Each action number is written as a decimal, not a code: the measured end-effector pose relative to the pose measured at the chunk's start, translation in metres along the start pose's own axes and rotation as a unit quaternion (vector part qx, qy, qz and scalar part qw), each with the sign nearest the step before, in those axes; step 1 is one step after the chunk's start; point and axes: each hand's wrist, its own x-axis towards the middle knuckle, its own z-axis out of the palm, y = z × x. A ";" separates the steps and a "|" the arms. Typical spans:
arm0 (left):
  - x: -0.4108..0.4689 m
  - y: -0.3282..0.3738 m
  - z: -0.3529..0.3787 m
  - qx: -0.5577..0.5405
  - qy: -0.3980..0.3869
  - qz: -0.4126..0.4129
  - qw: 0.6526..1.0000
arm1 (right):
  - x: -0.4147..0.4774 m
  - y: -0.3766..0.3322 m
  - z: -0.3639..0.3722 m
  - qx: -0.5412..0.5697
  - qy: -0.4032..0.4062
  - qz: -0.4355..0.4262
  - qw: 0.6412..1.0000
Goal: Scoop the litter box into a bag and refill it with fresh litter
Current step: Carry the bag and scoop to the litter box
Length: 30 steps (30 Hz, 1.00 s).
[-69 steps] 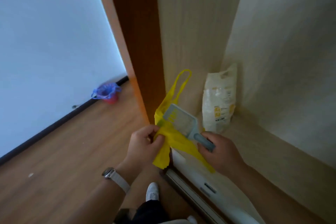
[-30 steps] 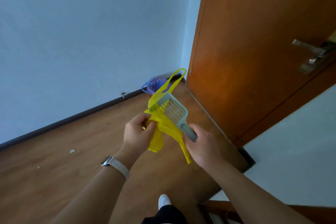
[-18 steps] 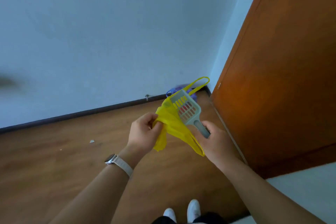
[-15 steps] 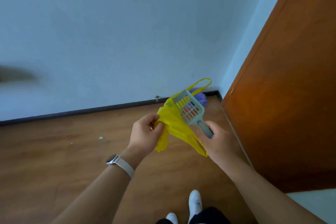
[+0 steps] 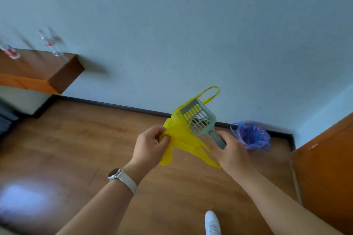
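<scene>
The yellow bag [image 5: 180, 136] is pinched by the left hand [image 5: 150, 146] beside the scoop [image 5: 198, 118], whose handle is gripped by the right hand [image 5: 233, 151]. The bag could be snagged and torn on the scoop.

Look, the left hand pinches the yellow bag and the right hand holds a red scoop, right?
Not quite. The scoop is pale grey-green, not red, as the head view shows. The left hand does pinch the yellow bag, and the right hand holds the scoop's handle.

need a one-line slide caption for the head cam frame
Over a wood floor, left hand pinches a yellow bag; right hand grips a grey litter scoop by its handle.
</scene>
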 end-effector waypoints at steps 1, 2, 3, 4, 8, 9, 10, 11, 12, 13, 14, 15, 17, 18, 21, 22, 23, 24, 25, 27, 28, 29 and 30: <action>0.004 0.003 0.000 0.004 0.013 -0.008 1.000 | 0.013 -0.001 -0.001 0.005 -0.016 -0.008 1.000; 0.007 0.005 -0.001 0.008 0.026 -0.014 1.000 | 0.025 -0.004 -0.002 0.007 -0.031 -0.015 0.999; 0.010 0.008 -0.002 0.013 0.040 -0.017 0.999 | 0.036 -0.008 -0.002 0.006 -0.047 -0.022 0.999; 0.011 0.009 -0.005 0.018 0.055 -0.020 0.998 | 0.046 -0.014 -0.001 0.006 -0.066 -0.029 0.997; 0.015 0.007 -0.024 0.032 0.117 -0.049 0.991 | 0.076 -0.043 0.012 0.038 -0.132 -0.072 0.988; 0.014 0.005 -0.031 0.029 0.132 -0.059 0.989 | 0.080 -0.051 0.017 0.051 -0.145 -0.079 0.985; 0.013 0.003 -0.038 0.029 0.148 -0.067 0.986 | 0.084 -0.059 0.023 0.059 -0.155 -0.083 0.983; 0.011 0.001 -0.047 0.031 0.165 -0.073 0.983 | 0.086 -0.068 0.030 0.063 -0.165 -0.087 0.980; 0.010 -0.002 -0.056 0.032 0.181 -0.080 0.980 | 0.088 -0.078 0.037 0.065 -0.176 -0.093 0.978; 0.008 -0.006 -0.065 0.034 0.196 -0.087 0.976 | 0.089 -0.086 0.046 0.064 -0.189 -0.103 0.975; 0.007 -0.012 -0.074 0.034 0.209 -0.095 0.973 | 0.090 -0.094 0.055 0.061 -0.202 -0.112 0.971; 0.005 -0.018 -0.083 0.033 0.219 -0.103 0.970 | 0.090 -0.102 0.065 0.060 -0.215 -0.120 0.967; 0.001 -0.035 -0.099 0.030 0.236 -0.116 0.964 | 0.090 -0.117 0.086 0.061 -0.237 -0.128 0.961; -0.001 -0.044 -0.107 0.029 0.244 -0.121 0.962 | 0.089 -0.125 0.098 0.060 -0.247 -0.131 0.958; -0.003 -0.076 -0.134 0.019 0.255 -0.140 0.956 | 0.087 -0.146 0.138 0.046 -0.261 -0.139 0.954; -0.001 -0.088 -0.145 0.014 0.258 -0.146 0.955 | 0.087 -0.155 0.152 0.042 -0.263 -0.142 0.953; 0.000 -0.099 -0.158 0.011 0.260 -0.149 0.954 | 0.087 -0.164 0.168 0.040 -0.265 -0.145 0.953; 0.003 -0.111 -0.172 0.010 0.262 -0.152 0.953 | 0.087 -0.175 0.184 0.038 -0.266 -0.150 0.951; 0.005 -0.123 -0.188 0.011 0.264 -0.156 0.952 | 0.087 -0.188 0.202 0.034 -0.268 -0.155 0.950; 0.008 -0.146 -0.224 0.008 0.276 -0.161 0.947 | 0.084 -0.220 0.238 0.030 -0.276 -0.167 0.946; 0.009 -0.157 -0.245 0.005 0.287 -0.162 0.944 | 0.082 -0.238 0.257 0.034 -0.283 -0.176 0.942; 0.009 -0.169 -0.266 0.004 0.297 -0.164 0.941 | 0.080 -0.255 0.277 0.036 -0.291 -0.189 0.937; 0.009 -0.182 -0.287 0.007 0.307 -0.167 0.937 | 0.076 -0.272 0.297 0.035 -0.298 -0.203 0.932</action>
